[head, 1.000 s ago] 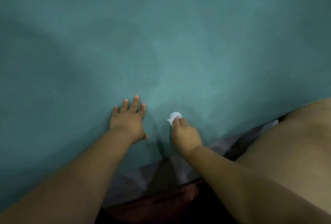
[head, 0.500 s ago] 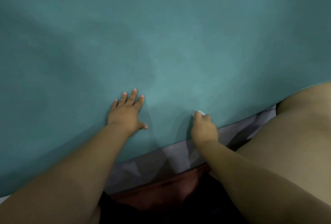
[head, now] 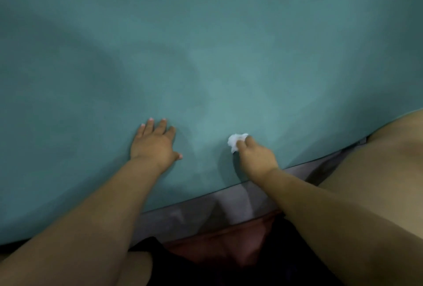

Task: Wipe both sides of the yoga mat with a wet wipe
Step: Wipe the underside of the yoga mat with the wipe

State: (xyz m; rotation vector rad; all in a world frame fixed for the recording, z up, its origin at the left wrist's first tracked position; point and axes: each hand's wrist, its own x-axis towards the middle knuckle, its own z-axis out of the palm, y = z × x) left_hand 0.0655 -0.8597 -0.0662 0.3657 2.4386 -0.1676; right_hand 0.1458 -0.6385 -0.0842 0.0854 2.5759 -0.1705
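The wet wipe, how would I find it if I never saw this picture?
Find the big teal yoga mat that fills most of the view, then follow its near edge to the two hands on it. The left hand lies flat and holds nothing. The wet wipe is the small crumpled wad at the right hand's fingertips, the only white thing on the mat.

Both arms are extended forward, bare to the wrist. The left hand [head: 153,146] is laid flat, palm down, with the fingers straight and slightly spread and the thumb held out to the side. The right hand [head: 256,157] is positioned well apart from it, knuckles up, with the fingers curled and pinched around a wet wipe [head: 235,141]. A bare leg [head: 370,189] is seen at the right.
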